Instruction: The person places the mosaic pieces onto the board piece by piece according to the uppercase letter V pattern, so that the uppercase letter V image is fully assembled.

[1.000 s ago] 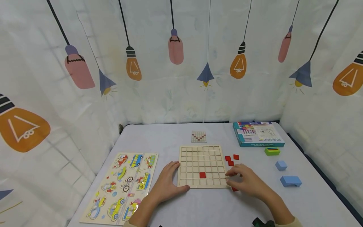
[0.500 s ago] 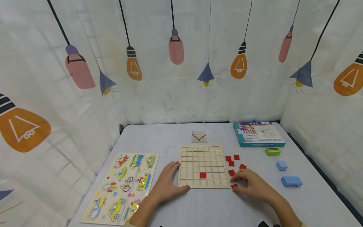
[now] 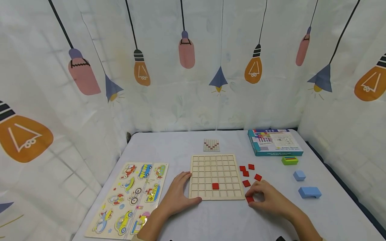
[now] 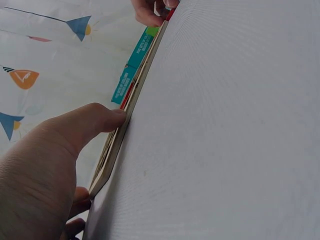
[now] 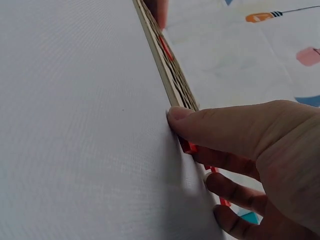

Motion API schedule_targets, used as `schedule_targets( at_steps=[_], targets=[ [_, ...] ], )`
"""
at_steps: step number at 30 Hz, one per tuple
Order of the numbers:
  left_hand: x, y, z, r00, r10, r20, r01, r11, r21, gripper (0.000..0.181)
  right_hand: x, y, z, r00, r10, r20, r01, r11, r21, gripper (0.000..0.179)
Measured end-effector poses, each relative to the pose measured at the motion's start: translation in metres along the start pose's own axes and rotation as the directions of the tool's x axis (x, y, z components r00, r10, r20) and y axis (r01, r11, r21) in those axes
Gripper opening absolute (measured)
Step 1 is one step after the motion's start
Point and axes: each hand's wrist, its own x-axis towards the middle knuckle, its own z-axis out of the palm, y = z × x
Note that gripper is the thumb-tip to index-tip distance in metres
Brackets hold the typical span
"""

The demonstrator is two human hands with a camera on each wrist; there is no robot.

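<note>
A pale wooden grid board (image 3: 211,167) lies flat on the table, with one red square tile (image 3: 215,186) in a cell of its lower part. My left hand (image 3: 180,193) holds the board at its near left corner, thumb along the front edge and fingers against the left side. At the board's near right corner, my right hand (image 3: 266,197) pinches another red square tile (image 3: 249,199) between thumb and index finger; in the right wrist view this tile (image 5: 187,146) shows its edge below the thumb. Several loose red tiles (image 3: 246,183) lie just beyond that hand.
Behind the board lies a small pattern card (image 3: 211,145). A vehicle puzzle board (image 3: 128,197) is on the left. To the right are a teal box (image 3: 275,143), a green block (image 3: 290,160), a small blue block (image 3: 299,175) and a blue arch block (image 3: 309,192).
My right hand has shifted right and toward me, off the board's edge, uncovering loose tiles, and its thumb and index finger have come around the nearest one. My left hand has stayed put.
</note>
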Motion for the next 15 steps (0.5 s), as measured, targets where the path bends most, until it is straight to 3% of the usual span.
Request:
schedule_targets(
  at_steps=[15],
  targets=[
    [-0.0007,0.0002,0.0009,1.0,0.002,0.001,-0.002,1.0,-0.005,0.112,-0.003,0.0022,-0.0027,1.0,0.004,0.011,-0.004,1.0,0.025,0.02]
  ],
)
